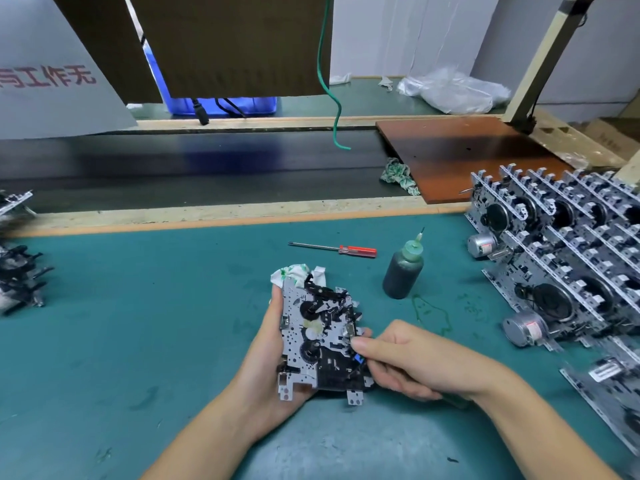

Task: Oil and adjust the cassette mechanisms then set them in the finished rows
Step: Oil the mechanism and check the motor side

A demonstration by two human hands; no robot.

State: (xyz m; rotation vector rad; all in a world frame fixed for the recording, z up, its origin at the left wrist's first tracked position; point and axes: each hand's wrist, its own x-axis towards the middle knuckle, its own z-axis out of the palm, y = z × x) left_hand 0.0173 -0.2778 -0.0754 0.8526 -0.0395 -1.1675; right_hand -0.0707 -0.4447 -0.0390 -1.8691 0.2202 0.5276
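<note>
— What did the hands have?
— The left hand (277, 344) cradled a perforated metal cassette mechanism (320, 341) with a crumpled rag (298, 271); the right hand (408, 362) pinched its right edge.
— And beyond?
— A dark, round oil bottle (403, 268) just right; finished rows (568, 251) far right.

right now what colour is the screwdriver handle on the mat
Red, with a clear section toward the shaft; the screwdriver lies on the teal mat, seen in the head view.

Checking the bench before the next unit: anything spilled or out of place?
Yes. Thin green oil trails are smeared on the mat just right of the oil bottle, beside the finished rows. The bottle itself stands upright.
</note>
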